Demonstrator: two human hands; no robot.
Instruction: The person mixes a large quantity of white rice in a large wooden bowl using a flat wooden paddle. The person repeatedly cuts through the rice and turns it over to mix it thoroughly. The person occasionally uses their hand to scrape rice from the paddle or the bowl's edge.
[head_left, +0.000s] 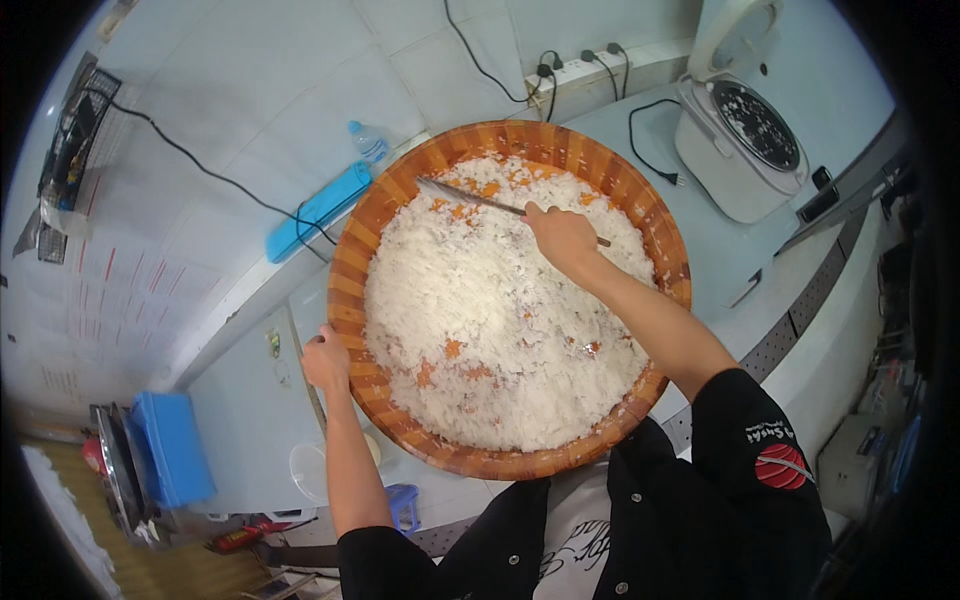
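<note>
A large round wooden tub (352, 285) of orange-brown staves stands before me, with cooked white rice (480, 277) spread over its bottom. Patches of orange wood show through the rice. My right hand (562, 234) grips the dark handle of a long flat paddle (469, 196) above the rice. The paddle's blade reaches to the tub's far left inner wall, and grains seem to cling to it. At the tub's left outer side, my left hand (327, 360) is curled against the rim; whether its fingers grip the tub is hidden.
At the right stands a white rice cooker (720, 150), lid raised, beside its unplugged cord (667, 177). Behind the tub are a power strip (574, 75), a water bottle (369, 142) and a long blue box (322, 211). A translucent container (307, 469) and a blue bin (176, 450) are lower left.
</note>
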